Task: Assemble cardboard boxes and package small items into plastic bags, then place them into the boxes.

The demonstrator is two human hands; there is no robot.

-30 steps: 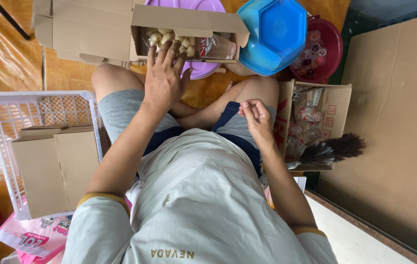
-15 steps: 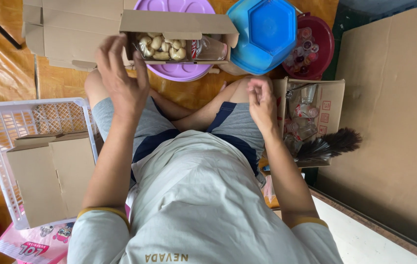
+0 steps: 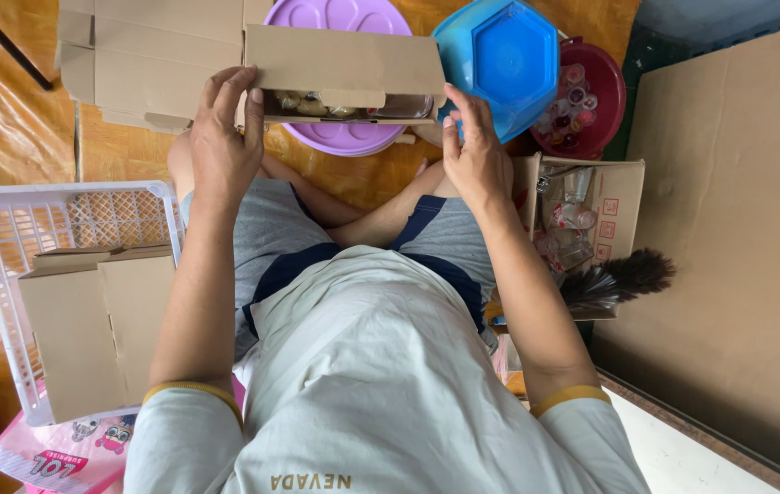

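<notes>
Cardboard box (image 3: 344, 69), small and brown, is held up between both hands above the crossed legs, in front of a purple round tray (image 3: 344, 18) that lies on the orange floor. Its lid flap is lowered almost shut, and through the narrow gap small pale round items and a clear wrapper can be glimpsed, though what they are cannot be told. The left hand (image 3: 221, 137) is placed against the box's left end, its fingers (image 3: 230, 87) spread and extended upward along the side, with the thumb touching the lower front edge. The right hand (image 3: 472, 146) is set at the box's right end, fingers lightly curled and close together, the fingertips touching the corner. A blue hexagonal container (image 3: 500, 50) is seen just beside the box on the right, overlapping a dark red bowl (image 3: 605, 91) holding small cups. An open carton (image 3: 605, 206) of clear glassware lies by the right knee, with a dark feather duster (image 3: 623, 279) across it. A white plastic basket (image 3: 6, 265) holding a flat cardboard box (image 3: 88, 320) stands on the left.
</notes>
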